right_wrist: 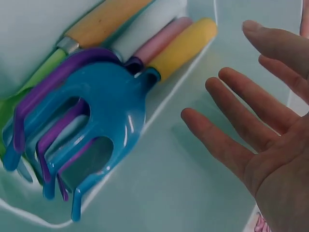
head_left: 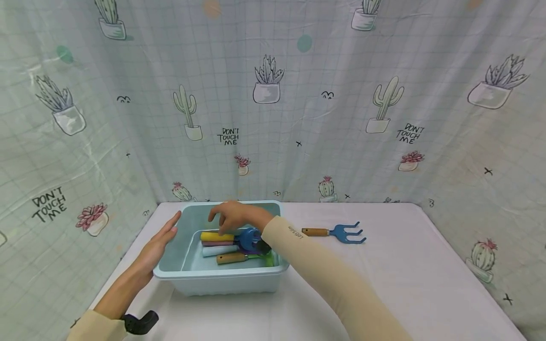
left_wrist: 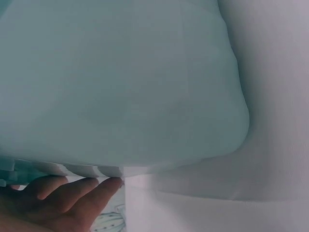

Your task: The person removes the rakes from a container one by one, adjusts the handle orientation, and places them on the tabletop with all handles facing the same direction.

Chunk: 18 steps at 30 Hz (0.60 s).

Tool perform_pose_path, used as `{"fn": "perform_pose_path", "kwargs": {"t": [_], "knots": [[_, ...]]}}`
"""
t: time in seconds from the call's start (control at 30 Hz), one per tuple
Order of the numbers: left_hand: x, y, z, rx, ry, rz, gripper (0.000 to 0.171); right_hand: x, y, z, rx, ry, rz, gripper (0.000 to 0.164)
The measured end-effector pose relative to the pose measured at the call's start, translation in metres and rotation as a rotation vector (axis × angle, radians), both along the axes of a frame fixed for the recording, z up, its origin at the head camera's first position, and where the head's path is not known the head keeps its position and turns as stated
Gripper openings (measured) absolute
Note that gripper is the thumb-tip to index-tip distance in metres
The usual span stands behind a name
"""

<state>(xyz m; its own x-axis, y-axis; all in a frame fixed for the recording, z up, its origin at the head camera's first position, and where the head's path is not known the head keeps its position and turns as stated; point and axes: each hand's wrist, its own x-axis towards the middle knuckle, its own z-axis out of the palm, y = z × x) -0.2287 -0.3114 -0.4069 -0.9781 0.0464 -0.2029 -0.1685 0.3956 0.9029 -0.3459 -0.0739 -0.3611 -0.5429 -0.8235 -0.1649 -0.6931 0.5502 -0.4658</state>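
A pale blue plastic bin [head_left: 222, 273] holds several small garden tools, side by side with their handles to the left. Uppermost lies a blue hand rake [right_wrist: 108, 94] with a yellow handle, overlapping a purple one [right_wrist: 65, 77]. Beside them are a light blue handle [head_left: 219, 251] and a green tool with a wooden handle [head_left: 230, 258]. My right hand [head_left: 234, 215] hovers inside the bin near the yellow handle, fingers spread and holding nothing. Against the bin's left side rests my left hand [head_left: 153, 248], its fingers extended; in the left wrist view its fingertips touch the bin.
Another blue hand rake [head_left: 341, 233] with a wooden handle lies on the white tabletop [head_left: 384, 284], right of the bin. A curtain [head_left: 273, 142] printed with cacti hangs behind the table and along both sides.
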Motion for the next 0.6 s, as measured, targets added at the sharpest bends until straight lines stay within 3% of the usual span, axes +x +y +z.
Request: {"fn": "perform_pose_path", "kwargs": {"t": [0.27,0.6], "knots": [[0.002,-0.001,0.001,-0.014,0.008,-0.002,0.060,-0.001,-0.011,-0.010,0.015,-0.067,0.008,0.049],[0.001,0.000,0.001,-0.010,0.011,-0.005,0.059,0.000,-0.023,-0.029,0.127,0.015,-0.053,0.049]]}}
